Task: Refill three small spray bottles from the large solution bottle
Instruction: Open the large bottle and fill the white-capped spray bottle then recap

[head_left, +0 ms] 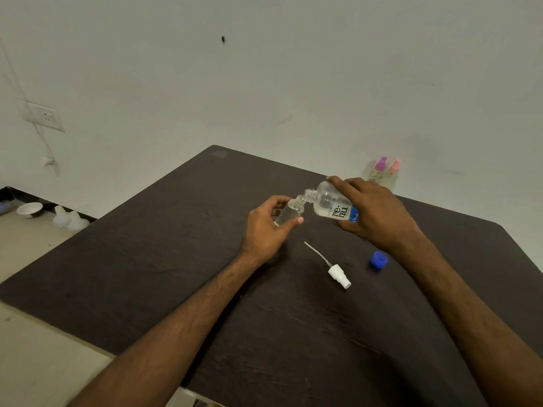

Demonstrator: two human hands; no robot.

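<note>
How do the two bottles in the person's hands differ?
The large solution bottle is wider and labelled; the small spray bottle is slim and plain. The right hand tips the large one nearly sideways; the left hand holds the small one slightly tilted. Both are clear and uncapped, mouths close together.

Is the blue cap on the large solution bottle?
No, the blue cap lies on the table, and the threaded neck of the large solution bottle is bare.
</note>
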